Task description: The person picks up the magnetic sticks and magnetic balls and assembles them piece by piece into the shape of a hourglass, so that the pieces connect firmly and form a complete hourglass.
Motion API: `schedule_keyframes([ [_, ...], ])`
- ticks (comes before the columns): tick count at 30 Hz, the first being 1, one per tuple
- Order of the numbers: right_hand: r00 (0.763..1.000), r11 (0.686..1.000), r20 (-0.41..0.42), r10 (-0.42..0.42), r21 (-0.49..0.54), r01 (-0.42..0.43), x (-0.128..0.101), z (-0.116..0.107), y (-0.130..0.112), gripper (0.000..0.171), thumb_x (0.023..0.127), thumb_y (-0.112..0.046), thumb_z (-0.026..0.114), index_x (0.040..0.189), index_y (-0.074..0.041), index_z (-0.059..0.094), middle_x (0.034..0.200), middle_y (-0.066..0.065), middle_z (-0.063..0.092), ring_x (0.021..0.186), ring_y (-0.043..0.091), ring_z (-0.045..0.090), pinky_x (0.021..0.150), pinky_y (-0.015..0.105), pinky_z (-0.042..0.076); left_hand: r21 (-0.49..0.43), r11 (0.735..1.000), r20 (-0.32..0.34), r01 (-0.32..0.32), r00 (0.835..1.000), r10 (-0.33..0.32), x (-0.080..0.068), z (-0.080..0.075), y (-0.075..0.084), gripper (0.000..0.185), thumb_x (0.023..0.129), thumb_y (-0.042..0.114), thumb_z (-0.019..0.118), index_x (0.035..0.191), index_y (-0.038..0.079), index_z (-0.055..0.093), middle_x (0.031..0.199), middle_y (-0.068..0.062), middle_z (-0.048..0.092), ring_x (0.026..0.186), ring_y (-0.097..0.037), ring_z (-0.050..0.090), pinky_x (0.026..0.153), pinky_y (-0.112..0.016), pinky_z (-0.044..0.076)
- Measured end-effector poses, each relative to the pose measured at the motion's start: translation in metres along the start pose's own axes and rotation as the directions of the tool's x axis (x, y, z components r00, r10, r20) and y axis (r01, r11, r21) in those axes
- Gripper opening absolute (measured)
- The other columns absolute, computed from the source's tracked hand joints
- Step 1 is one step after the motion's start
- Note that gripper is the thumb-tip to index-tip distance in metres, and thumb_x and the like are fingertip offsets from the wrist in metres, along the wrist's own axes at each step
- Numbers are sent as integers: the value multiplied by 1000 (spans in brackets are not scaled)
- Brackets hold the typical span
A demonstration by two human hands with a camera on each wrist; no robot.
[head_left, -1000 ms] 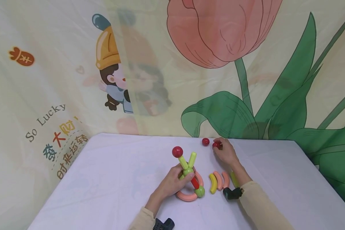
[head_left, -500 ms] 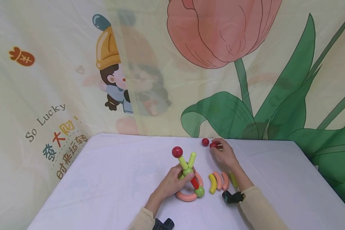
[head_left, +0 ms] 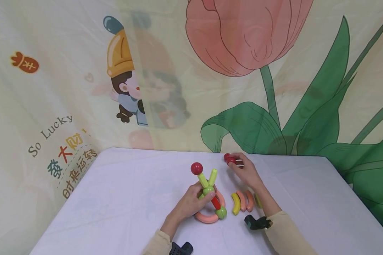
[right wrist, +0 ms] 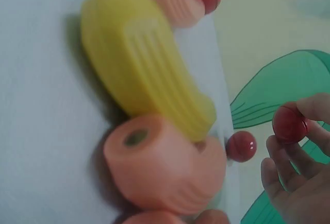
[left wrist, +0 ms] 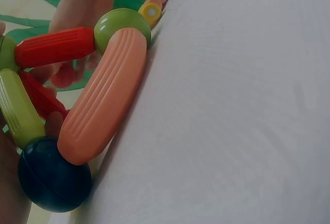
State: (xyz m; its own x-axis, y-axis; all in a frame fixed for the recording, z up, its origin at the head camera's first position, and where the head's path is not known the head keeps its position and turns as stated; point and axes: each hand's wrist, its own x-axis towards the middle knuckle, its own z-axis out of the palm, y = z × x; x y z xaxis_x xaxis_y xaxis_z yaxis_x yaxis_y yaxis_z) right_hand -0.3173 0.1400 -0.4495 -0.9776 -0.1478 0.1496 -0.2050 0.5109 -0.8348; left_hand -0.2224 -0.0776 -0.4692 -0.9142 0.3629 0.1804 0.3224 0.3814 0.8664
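My left hand (head_left: pixel 189 202) grips a toy built of balls and rods, likely magnetic building pieces. A red ball (head_left: pixel 196 168) tops one of two light green rods at its upper end. Lower down show a red rod (head_left: pixel 215 203), a green ball (head_left: pixel 221 212) and curved pink rods (head_left: pixel 207 218). The left wrist view shows a dark blue ball (left wrist: pixel 54 174) at a corner. Near the table's back edge, my right hand (head_left: pixel 248 173) pinches a loose red ball (right wrist: pixel 290 123) between thumb and fingers. Another red ball (right wrist: pixel 242 146) lies just left of it, partly overlapped in the head view.
Between the toy and my right forearm lie a curved yellow rod (head_left: pixel 236 204), two curved pink rods (head_left: pixel 250 201) and a light green rod (head_left: pixel 258 200) in a row. Behind the white-covered table (head_left: pixel 131 198) hangs a printed curtain (head_left: pixel 166 71).
My right hand has moved left with the red ball, from beside the other red ball to right in front of it. My left hand and the toy stay in place.
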Motion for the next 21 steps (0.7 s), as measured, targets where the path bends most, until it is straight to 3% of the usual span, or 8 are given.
schedule_keyframes([
  [5,998,998,-2,-59,-3,59,-4,2,-7,44,92,-26,60,131,-10,47,127,12,54,114,29,52,90,46,49,-8,1000,0,-1,1000,1,0,-1,1,27,94,40,52,112,20,58,102,5,61,91,-7,56,86,-24,49],
  [21,987,985,39,-153,81,150,-18,5,-38,38,95,-30,56,130,-16,50,120,9,58,109,24,54,94,42,47,-16,1000,3,-5,1000,5,0,-1,0,31,94,39,52,113,16,59,102,5,61,92,-8,56,86,-24,49],
])
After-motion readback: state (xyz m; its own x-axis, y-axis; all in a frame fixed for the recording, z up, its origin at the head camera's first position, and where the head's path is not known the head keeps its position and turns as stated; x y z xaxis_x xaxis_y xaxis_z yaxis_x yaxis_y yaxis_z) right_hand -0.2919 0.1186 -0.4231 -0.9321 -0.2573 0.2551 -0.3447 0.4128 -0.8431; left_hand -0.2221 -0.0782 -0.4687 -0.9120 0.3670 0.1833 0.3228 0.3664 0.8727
